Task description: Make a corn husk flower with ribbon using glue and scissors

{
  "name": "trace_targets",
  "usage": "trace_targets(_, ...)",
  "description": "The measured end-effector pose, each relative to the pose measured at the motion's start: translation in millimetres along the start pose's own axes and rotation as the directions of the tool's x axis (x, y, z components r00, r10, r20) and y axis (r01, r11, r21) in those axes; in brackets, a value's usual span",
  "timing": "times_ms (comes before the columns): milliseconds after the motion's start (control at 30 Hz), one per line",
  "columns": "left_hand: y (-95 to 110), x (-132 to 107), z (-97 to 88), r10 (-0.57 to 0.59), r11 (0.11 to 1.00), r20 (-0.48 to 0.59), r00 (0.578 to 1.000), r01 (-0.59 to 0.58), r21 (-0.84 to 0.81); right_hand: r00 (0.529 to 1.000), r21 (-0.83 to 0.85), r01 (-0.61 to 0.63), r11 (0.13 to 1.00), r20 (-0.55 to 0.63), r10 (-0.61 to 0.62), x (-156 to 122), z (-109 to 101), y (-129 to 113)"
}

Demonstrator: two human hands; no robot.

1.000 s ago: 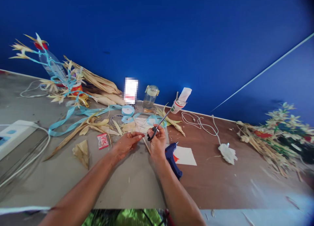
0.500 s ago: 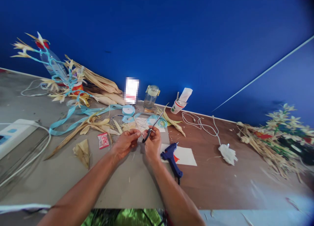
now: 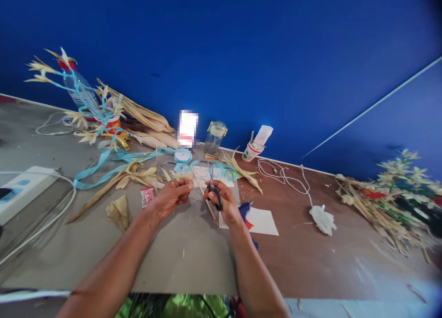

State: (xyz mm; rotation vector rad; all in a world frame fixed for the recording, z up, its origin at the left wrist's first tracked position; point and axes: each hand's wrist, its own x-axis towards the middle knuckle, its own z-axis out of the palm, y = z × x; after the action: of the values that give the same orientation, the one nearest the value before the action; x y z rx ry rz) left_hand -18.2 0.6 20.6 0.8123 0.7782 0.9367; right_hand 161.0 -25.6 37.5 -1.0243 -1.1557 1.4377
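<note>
The left hand (image 3: 171,196) is closed in a pinch on something too thin to be made out. The blue glue gun (image 3: 246,211) is half hidden by the right wrist. Black-handled scissors (image 3: 214,193) are gripped by the right hand (image 3: 223,202) above the worktop (image 3: 193,263), seen smooth and grey between the forearms.

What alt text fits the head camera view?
A person's right hand holds black-handled scissors, blades pointing away, beside the pinched left hand, over a table littered with dried husks, blue ribbon and a blue glue gun, against a blue wall.
</note>
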Motion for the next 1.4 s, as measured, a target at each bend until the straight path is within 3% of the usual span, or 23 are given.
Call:
trace_targets(233,13.1,-3.9,-7.1,0.008,0.997,-0.018,1.0,-0.006,0.076,0.976,-0.324,-0.023,0.946,0.197,0.091,-4.8,-10.2,-9.4)
trace_targets(333,15.0,-3.7,-9.0,0.005,0.993,-0.032,0.999,-0.001,0.12,0.971,-0.443,0.016,0.896,0.219,0.091,-5.5,-14.3,-9.6)
trace_targets(633,11.5,-0.6,-13.0,-0.003,0.984,-0.077,0.997,0.017,0.178,0.971,-0.599,0.084,0.796,0.228,0.069,-7.5,-15.2,-12.2)
trace_targets(1100,10.0,0.5,-17.6,-0.016,0.976,-0.059,0.998,0.029,0.214,0.963,-0.598,0.099,0.795,0.258,0.073,-5.9,-18.1,-7.8)
trace_targets(1400,12.7,-0.6,-16.9,-0.023,0.98,-0.057,0.998,0.034,0.198,0.961,-0.559,0.046,0.828,0.25,0.116,-5.7,-21.3,-5.4)
